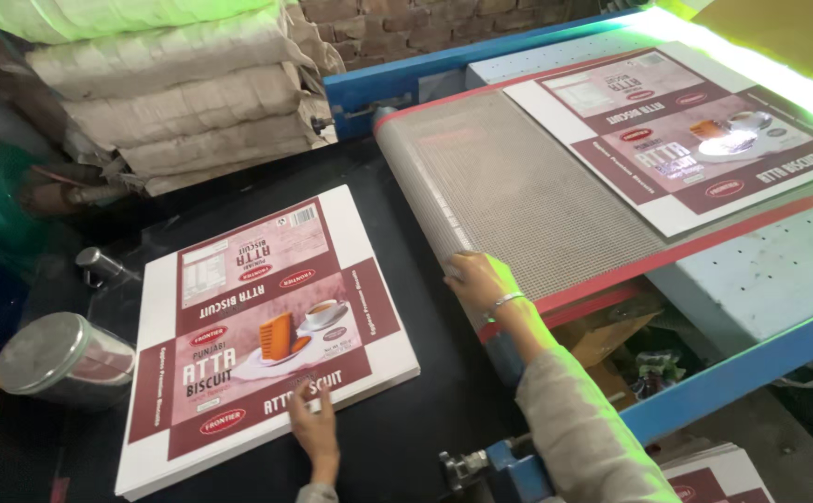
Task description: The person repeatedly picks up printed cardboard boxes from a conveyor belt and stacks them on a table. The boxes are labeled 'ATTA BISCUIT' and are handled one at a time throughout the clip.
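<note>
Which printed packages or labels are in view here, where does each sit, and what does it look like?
Stack of flat white-and-maroon printed carton sheets: on the dark table, left hand on its near edge.
Single flat white-and-maroon carton sheet: on the grey mesh conveyor belt, upper right, under bright light.
More maroon-and-white printed sheets: bottom right corner, partly cut off.
Right hand: resting on the belt's near end.

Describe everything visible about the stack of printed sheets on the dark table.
The stack of printed sheets is flat white card, with a maroon and pink unfolded carton layout on top showing a cup and biscuits. It lies skewed on the dark table, several sheets thick at its edges. The left hand presses fingertips on its near edge. A metal tin lies to its left, apart.
</note>
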